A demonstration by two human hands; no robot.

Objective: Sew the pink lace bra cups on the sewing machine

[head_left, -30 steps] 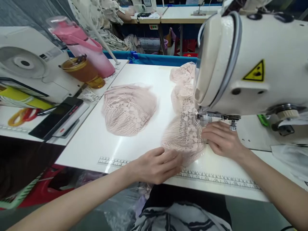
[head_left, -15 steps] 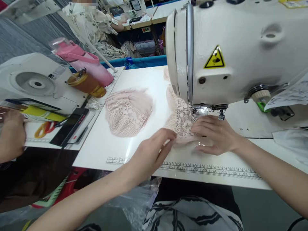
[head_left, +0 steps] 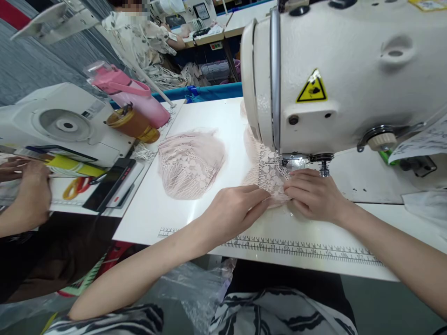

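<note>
A pale pink lace piece (head_left: 270, 174) lies under the needle area of the white sewing machine (head_left: 335, 60). My left hand (head_left: 240, 207) pinches its near edge, thumb and fingers together. Just right of it, my right hand (head_left: 312, 195) is closed on the lace close to the presser foot, its fingers bent and bunched. The fingertips of both hands partly cover the fabric. A second pink lace piece (head_left: 192, 163), roughly cup-shaped, rests on the white table (head_left: 139, 223) to the left, apart from my hands.
Along the table's front edge runs a printed ruler (head_left: 300, 247). To the left stand a pink bottle (head_left: 139, 97), an amber cup (head_left: 134, 123) and another machine (head_left: 63, 121). A co-worker's hand (head_left: 35, 190) is near orange-handled scissors (head_left: 71, 188). Another person (head_left: 136, 42) sits behind.
My left hand has moved right along the lace's near edge, closer to my right hand. My right thumb has drawn in toward the fingers. The whole view has shifted slightly.
</note>
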